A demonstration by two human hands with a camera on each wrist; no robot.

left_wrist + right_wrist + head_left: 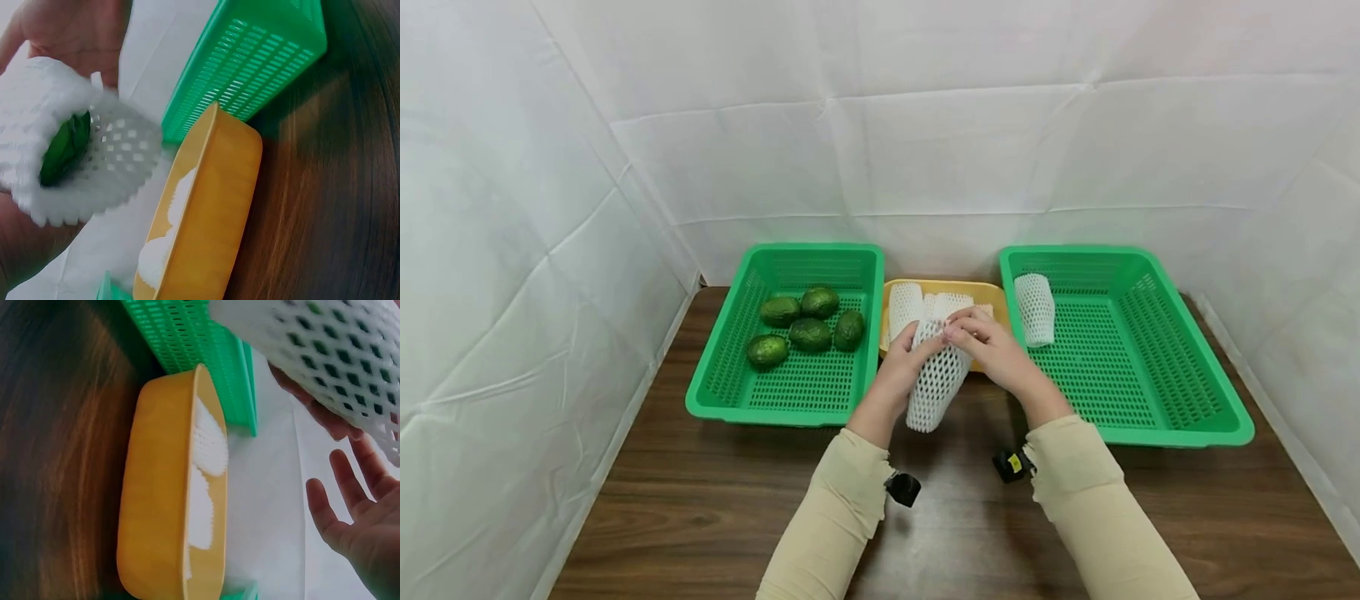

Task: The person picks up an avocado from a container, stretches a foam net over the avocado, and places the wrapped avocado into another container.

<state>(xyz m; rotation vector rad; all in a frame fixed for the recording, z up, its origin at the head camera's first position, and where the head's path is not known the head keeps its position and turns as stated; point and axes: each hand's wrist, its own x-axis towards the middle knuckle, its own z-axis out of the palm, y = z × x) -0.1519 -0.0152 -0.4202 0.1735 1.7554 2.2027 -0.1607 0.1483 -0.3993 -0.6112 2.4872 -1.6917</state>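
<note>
A white foam net sleeve [936, 390] hangs tilted over the table's middle, between my two hands. My left hand [898, 368] holds it, thumb and fingers around its upper part. At the sleeve's upper end, the thumb and forefinger of my right hand [994, 347] pinch the net, while its other fingers [342, 481] are spread loosely. A dark green avocado [65, 150] shows inside the sleeve's mouth in the left wrist view. Just behind the hands stands a yellow tray [219, 206] with more white foam net sleeves [905, 307] in it.
At left, a green basket [696, 392] holds several avocados [810, 335]. The green basket [1217, 379] at right contains a white net-covered piece [1036, 310] against its left wall. Both baskets flank the tray on a dark wooden table [700, 508], with white sheeting [940, 158] behind.
</note>
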